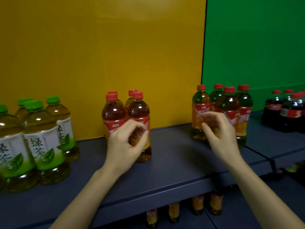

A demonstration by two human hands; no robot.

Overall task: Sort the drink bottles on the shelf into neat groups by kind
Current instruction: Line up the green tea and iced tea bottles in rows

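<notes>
While two clusters of red-cap bottles (229, 103) stand apart on the shelf (173, 162), a person sorting drinks by kind reaches one hand toward each. The front bottle (138, 111) of a cluster of four stands just behind the fingers (140, 129) of the left hand (127, 144). The end bottle (200, 103) of the other four stands just behind those of the right hand (219, 131). Green-tea bottles (42, 129) stand well to the left of the left fingers and cola bottles (290, 109) well to the right of the right ones. Full and capped, each red-cap bottle looks moderately heavy. Its thin plastic wall would likely give a little under a squeeze, and its glossy label is probably slick. The labelled middle of the body seems the surest place to take hold, with the hand wrapped well round. The left fingers are curled in, tips close to the thumb, in front of the label; whether they touch or pinch it cannot be told. The right fingers, blurred, are half spread, thumb and forefinger forming a loose C before the label and gripping nothing that shows.
</notes>
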